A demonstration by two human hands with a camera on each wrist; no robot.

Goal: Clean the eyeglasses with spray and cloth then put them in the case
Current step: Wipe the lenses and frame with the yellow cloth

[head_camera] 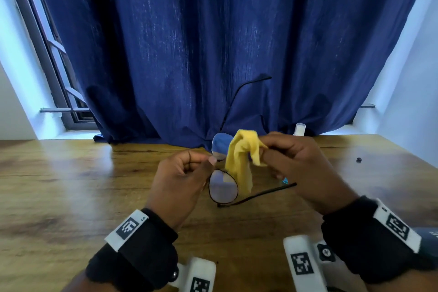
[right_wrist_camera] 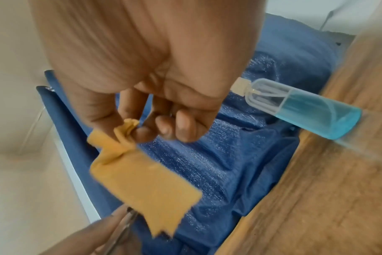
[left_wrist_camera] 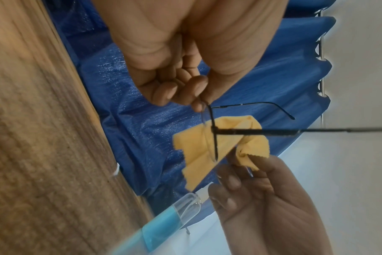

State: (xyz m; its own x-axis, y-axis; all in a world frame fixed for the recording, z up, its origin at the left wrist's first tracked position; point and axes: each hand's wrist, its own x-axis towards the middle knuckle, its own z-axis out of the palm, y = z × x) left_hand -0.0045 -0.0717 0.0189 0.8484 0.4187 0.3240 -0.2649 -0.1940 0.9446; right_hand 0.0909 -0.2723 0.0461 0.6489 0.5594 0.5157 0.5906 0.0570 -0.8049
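Note:
Thin black-rimmed eyeglasses [head_camera: 223, 188] are held up over the wooden table [head_camera: 71, 185] with both temples unfolded. My left hand [head_camera: 209, 161] pinches the frame near the bridge; the left wrist view shows its fingertips [left_wrist_camera: 197, 101] on the rim [left_wrist_camera: 214, 138]. My right hand [head_camera: 267, 152] pinches a bunched yellow cloth [head_camera: 239, 163] that hangs against the far lens. In the right wrist view the cloth [right_wrist_camera: 142, 176] dangles from thumb and fingers. The spray bottle [right_wrist_camera: 305, 110] with blue liquid stands on the table behind my right hand, mostly hidden in the head view.
A dark blue curtain [head_camera: 213, 42] hangs just behind the table's far edge. A small black object [head_camera: 358, 159] lies at the right of the table. A dark blue-grey object [head_camera: 430, 236], partly hidden by my right wrist, sits at the right edge.

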